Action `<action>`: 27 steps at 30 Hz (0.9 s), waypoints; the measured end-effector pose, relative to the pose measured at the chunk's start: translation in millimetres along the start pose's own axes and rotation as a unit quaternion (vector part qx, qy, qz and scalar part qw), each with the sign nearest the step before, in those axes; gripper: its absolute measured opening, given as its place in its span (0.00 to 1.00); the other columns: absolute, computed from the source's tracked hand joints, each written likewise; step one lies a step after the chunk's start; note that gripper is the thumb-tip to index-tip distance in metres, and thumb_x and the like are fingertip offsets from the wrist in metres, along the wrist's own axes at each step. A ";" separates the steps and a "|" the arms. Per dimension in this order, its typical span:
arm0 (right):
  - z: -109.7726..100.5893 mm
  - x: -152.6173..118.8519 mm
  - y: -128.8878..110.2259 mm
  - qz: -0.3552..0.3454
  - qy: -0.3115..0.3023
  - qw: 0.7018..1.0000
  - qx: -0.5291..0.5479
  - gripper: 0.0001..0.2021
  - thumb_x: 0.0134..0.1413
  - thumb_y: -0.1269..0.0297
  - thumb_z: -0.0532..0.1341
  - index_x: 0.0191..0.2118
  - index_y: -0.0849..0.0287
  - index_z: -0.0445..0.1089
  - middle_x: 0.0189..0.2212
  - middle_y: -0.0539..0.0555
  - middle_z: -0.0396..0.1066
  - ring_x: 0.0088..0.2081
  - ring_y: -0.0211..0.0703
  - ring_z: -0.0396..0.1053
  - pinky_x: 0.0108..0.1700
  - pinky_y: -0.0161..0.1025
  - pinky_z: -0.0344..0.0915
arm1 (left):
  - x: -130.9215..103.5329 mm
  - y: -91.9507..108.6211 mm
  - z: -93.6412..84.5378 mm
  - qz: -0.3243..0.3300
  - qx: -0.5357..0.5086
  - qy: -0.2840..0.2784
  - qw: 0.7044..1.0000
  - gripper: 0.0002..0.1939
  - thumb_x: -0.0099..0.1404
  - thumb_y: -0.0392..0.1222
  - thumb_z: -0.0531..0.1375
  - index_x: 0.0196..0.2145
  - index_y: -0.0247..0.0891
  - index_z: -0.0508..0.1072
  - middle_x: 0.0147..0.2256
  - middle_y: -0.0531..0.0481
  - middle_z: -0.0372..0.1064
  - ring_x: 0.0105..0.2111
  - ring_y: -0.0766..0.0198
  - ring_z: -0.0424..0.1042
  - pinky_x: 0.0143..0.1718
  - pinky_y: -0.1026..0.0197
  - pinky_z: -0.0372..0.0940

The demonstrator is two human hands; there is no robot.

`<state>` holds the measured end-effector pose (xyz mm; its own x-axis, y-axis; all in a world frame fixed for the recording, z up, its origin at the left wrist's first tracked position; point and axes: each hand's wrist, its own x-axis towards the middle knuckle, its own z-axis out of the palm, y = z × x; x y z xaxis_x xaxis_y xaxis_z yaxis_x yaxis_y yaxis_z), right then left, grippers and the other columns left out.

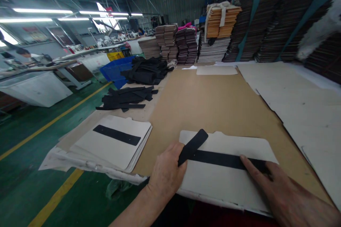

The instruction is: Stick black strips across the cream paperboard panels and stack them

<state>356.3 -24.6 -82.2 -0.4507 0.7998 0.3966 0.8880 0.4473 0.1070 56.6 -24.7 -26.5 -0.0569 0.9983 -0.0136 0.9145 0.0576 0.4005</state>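
Observation:
A pale board with rounded corners lies before me at the table's front edge. Across it runs a flat black strip. My right hand is at the strip's right end, thumb on top and fingers curled at its end. In my left hand, closed, is another black strip, whose rounded end sticks up over the board's left part; a dark length also shows below that wrist. To the left lies a small stack of similar boards, the top one bearing a black strip.
Loose black strips lie at the table's left, with a larger black pile behind. A blue bin stands beyond. Large pale sheets cover the right side. Tall bundled stacks line the back.

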 end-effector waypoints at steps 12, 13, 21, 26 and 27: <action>-21.3 9.9 -14.2 -0.033 -0.078 0.983 -0.160 0.34 0.42 0.81 0.57 0.57 0.51 0.66 0.43 0.57 0.70 0.17 0.31 0.66 0.15 0.28 0.60 | -8.2 2.3 -18.5 0.095 0.142 -0.121 0.978 0.38 0.52 0.29 0.52 0.60 0.52 0.59 0.57 0.53 0.63 0.44 0.51 0.75 0.44 0.46 0.71; -21.2 10.6 -14.5 -0.028 -0.083 0.983 -0.163 0.34 0.43 0.81 0.57 0.58 0.50 0.66 0.43 0.57 0.70 0.17 0.31 0.66 0.16 0.27 0.61 | -8.9 2.1 -18.5 0.102 0.149 -0.131 0.975 0.40 0.52 0.29 0.52 0.62 0.54 0.57 0.59 0.52 0.61 0.44 0.51 0.75 0.45 0.45 0.71; -20.9 14.2 -14.6 -0.008 -0.105 0.982 -0.160 0.31 0.43 0.80 0.58 0.56 0.54 0.69 0.41 0.56 0.72 0.17 0.33 0.67 0.16 0.29 0.63 | -8.5 -6.7 -11.0 0.114 0.234 -0.185 0.948 0.47 0.51 0.24 0.49 0.64 0.63 0.50 0.64 0.48 0.54 0.41 0.50 0.77 0.40 0.44 0.73; -17.0 4.0 -7.1 -0.016 -0.098 0.987 -0.122 0.32 0.43 0.80 0.55 0.57 0.57 0.67 0.50 0.58 0.70 0.23 0.34 0.71 0.19 0.29 0.67 | -11.5 -12.7 -5.6 0.116 0.249 -0.185 0.944 0.47 0.52 0.23 0.47 0.65 0.62 0.49 0.65 0.48 0.52 0.38 0.53 0.77 0.39 0.46 0.73; -16.5 2.8 -6.3 -0.019 -0.098 0.988 -0.115 0.32 0.43 0.81 0.55 0.57 0.58 0.67 0.50 0.58 0.70 0.23 0.35 0.71 0.20 0.29 0.67 | -12.4 -13.7 -4.6 0.115 0.245 -0.186 0.944 0.46 0.53 0.24 0.47 0.65 0.61 0.49 0.65 0.48 0.51 0.38 0.53 0.77 0.40 0.46 0.73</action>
<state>350.9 -31.8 -66.7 -0.4731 0.8565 0.2063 0.8571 0.3933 0.3326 42.9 -37.9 -27.6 0.2278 0.9143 -0.3350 0.9661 -0.2551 -0.0391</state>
